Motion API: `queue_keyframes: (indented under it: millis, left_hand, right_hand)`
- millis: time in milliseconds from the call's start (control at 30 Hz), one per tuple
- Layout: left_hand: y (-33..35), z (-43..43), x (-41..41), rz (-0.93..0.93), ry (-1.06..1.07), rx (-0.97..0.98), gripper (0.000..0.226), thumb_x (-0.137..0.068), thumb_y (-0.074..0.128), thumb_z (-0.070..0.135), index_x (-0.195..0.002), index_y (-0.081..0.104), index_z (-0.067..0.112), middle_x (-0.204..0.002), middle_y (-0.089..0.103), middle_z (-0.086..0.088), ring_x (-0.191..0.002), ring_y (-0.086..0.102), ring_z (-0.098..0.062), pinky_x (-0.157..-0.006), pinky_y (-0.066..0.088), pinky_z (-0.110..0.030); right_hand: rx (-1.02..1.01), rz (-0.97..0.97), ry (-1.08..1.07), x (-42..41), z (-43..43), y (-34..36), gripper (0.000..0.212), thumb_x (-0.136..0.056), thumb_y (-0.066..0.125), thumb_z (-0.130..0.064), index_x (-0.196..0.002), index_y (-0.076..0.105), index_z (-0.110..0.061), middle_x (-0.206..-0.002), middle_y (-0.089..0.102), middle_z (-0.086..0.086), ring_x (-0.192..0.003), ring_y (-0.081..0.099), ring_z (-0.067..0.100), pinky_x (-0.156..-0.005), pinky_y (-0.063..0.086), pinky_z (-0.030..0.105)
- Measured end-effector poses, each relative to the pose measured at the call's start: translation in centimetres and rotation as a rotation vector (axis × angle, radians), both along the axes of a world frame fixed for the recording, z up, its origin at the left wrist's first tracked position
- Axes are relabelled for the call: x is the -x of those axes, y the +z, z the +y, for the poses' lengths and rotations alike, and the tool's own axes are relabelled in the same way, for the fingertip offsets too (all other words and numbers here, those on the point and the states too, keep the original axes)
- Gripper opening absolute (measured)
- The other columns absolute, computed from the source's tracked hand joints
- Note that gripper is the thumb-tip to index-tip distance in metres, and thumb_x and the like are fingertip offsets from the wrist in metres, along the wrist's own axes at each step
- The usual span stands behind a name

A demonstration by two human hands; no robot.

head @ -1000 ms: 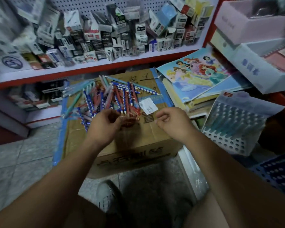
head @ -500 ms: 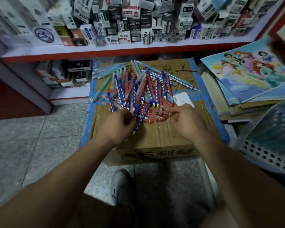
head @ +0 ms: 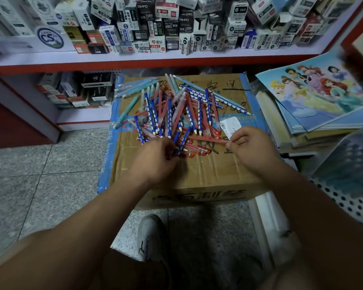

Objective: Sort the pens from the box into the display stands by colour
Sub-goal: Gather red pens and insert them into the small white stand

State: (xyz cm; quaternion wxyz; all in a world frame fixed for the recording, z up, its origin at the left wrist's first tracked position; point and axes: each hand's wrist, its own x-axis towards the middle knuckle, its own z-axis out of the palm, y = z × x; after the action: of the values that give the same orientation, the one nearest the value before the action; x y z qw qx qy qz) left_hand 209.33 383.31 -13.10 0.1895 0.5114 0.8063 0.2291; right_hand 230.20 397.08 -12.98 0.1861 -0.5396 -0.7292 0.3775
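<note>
The shelf (head: pixel 176 59) of small cartons runs behind the cardboard box (head: pixel 187 170), which serves me as a desk. Right of the box stands the perforated display stand (head: pixel 344 185), and behind that is a stack of colouring books (head: pixel 323 97). On top of the box, towards its far side, lies the pile of pens (head: pixel 176 109), with red, dark blue and pale teal all crossed over one another. My left hand (head: pixel 155 160) is curled into the near edge of the pile; whether it truly grips anything I cannot tell. My right hand (head: pixel 254 149) pinches the end of one red pen (head: pixel 210 140) near the box's right edge. The pen's other end runs into the tangle, so I judge that pulling it sideways could drag its neighbours off the box onto the floor (head: pixel 50 164). In this dim light, mixing up colours is another likely slip.
</note>
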Motion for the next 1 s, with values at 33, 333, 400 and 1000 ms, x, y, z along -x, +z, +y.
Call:
queue_keyframes:
  millis: [33,333,400,1000]
  left_hand:
    - [-0.1,0.0,0.0,0.002,0.001,0.000,0.023,-0.083,0.075,0.024,-0.105,0.068,0.019,-0.092,0.067,0.001,-0.082,0.064,-0.018,-0.070,0.052,-0.030]
    - [-0.1,-0.3,0.0,-0.012,0.013,-0.111,0.016,-0.085,0.071,0.023,-0.101,0.069,0.021,-0.093,0.068,0.002,-0.084,0.064,-0.015,-0.076,0.056,-0.036]
    - [0.5,-0.2,-0.6,-0.063,0.003,-0.181,0.019,-0.088,0.070,0.023,-0.107,0.070,0.021,-0.100,0.069,0.005,-0.089,0.065,-0.010,-0.082,0.055,-0.032]
    - [1.0,-0.6,0.1,-0.898,0.340,-0.086,0.018,-0.101,0.054,0.019,-0.093,0.068,0.011,-0.065,0.057,0.003,-0.054,0.049,-0.009,-0.049,0.042,-0.021]
  right_hand:
    - [0.006,0.049,-0.024,-0.2,0.0,0.4,0.011,-0.085,0.077,-0.020,-0.086,0.066,-0.022,-0.079,0.069,-0.004,-0.077,0.067,0.015,-0.071,0.054,0.034]
    - [-0.205,0.439,-0.156,0.4,-1.8,3.9,0.002,-0.096,0.063,-0.015,-0.097,0.062,-0.014,-0.086,0.069,0.008,-0.074,0.068,0.016,-0.062,0.057,0.024]
    - [-0.196,0.486,-0.117,1.2,-2.4,4.1,0.002,-0.096,0.063,-0.013,-0.098,0.062,-0.013,-0.084,0.067,0.003,-0.072,0.067,0.011,-0.063,0.055,0.021]
    - [-0.106,-0.238,0.210,4.0,-1.8,-2.4,0.025,-0.087,0.074,-0.022,-0.112,0.072,-0.023,-0.084,0.057,-0.006,-0.073,0.056,0.013,-0.065,0.041,0.025]
